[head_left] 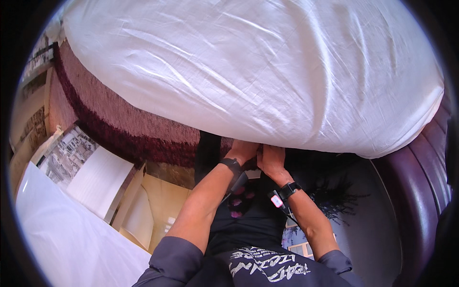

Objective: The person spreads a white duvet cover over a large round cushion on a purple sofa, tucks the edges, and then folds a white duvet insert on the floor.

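Observation:
A large mattress in a white fitted sheet (pixel 251 71) fills the upper part of the head view, with soft creases across its top. My left hand (pixel 244 150) is at the mattress's near lower edge, its fingers hidden beneath the overhanging white fabric. Close beside it on the right, my right hand (pixel 272 159) is bent at the same edge, fingers curled and partly covered. Whether either hand grips the sheet cannot be made out. Both wrists wear black straps, and a small device with a lit screen (pixel 276 201) hangs by the right one.
A purple leather bed frame (pixel 412 201) curves along the right. On the left lie a pink and maroon shaggy rug (pixel 143 132), a nightstand with a patterned top (pixel 71 154) and a white cloth (pixel 71 233). Glossy tan floor (pixel 168 193) shows between the rug and my legs.

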A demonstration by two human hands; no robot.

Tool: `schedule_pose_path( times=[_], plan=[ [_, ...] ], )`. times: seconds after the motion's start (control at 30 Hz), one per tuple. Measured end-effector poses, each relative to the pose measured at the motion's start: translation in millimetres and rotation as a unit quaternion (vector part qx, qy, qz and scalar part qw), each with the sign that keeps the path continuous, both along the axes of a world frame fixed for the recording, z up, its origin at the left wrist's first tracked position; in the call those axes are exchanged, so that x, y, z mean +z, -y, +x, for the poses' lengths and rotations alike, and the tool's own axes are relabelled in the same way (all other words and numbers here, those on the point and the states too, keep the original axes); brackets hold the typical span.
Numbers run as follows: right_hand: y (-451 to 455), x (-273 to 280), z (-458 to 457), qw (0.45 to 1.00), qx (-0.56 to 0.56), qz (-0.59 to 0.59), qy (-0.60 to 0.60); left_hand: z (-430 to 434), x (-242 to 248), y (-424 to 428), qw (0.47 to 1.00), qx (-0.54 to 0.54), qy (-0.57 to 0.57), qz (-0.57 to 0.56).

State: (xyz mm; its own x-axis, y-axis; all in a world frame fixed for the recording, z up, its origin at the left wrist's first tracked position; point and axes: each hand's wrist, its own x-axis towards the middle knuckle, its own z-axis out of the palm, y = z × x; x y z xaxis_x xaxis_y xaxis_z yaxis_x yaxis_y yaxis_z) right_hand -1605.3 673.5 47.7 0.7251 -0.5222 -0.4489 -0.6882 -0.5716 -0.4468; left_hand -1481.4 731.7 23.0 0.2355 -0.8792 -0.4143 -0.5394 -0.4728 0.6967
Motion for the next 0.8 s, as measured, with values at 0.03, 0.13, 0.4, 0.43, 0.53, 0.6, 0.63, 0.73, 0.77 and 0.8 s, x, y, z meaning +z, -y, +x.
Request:
schedule_pose_path(
  times=[0.03,0.13,0.4,0.43,0.53,0.6,0.63,0.73,0.77,0.8],
  plan=[
    [-2,-2,0,1.000,-0.012,0.013,0.006,-1,0,-2,1.000,-0.010,0.006,0.007],
    [-8,-16,4,0.998,-0.011,0.060,-0.031,2,-7,-9,0.999,-0.013,-0.018,0.032],
    [-6,-16,16,0.999,-0.027,-0.006,0.032,18,-5,-11,0.998,-0.041,0.018,0.047],
    [-8,-14,20,0.999,-0.035,-0.004,0.041,23,-1,-14,0.993,-0.070,0.033,0.086],
    [-19,-16,32,0.994,-0.075,0.001,0.077,46,9,-47,0.990,-0.089,0.089,0.061],
    [-22,-25,39,0.990,-0.094,0.013,0.109,58,1,-60,0.980,-0.128,0.146,0.045],
    [-23,-27,41,0.991,-0.084,0.028,0.097,59,-6,-61,0.982,-0.119,0.148,0.005],
    [-21,-28,44,0.991,-0.088,0.086,0.056,61,-18,-58,0.986,-0.098,0.132,-0.024],
    [-20,-25,46,0.990,-0.089,0.100,0.034,59,-19,-54,0.987,-0.093,0.127,-0.021],
    [-19,-21,48,0.990,-0.090,0.109,0.021,61,-18,-50,0.988,-0.101,0.117,-0.003]
  ],
)
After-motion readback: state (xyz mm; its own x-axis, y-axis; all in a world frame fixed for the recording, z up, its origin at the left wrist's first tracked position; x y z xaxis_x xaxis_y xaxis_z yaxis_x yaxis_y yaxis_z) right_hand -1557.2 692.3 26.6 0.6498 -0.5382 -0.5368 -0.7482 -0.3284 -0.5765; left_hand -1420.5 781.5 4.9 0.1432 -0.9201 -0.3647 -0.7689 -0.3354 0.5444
